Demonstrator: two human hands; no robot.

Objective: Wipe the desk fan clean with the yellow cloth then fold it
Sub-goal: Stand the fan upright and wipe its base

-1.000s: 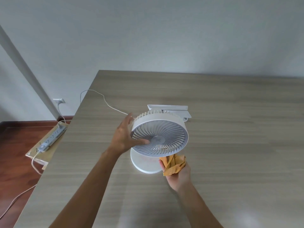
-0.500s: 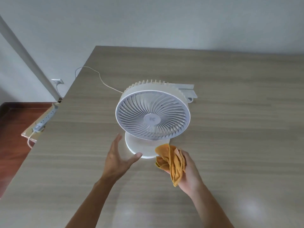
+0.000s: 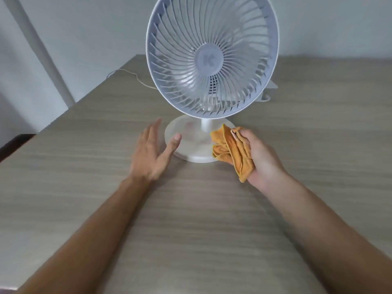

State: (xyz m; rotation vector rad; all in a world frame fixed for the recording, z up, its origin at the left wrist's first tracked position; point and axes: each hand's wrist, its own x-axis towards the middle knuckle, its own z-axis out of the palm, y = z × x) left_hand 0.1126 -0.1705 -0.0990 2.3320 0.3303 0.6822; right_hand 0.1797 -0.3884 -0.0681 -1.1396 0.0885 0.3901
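One fan, one cloth, two hands

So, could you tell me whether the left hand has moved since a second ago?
Yes. The left hand has come off the fan head, which it gripped earlier, and dropped down beside the round base, open, palm toward it.

Pale grey wall, wood-grain table, dark floor at left
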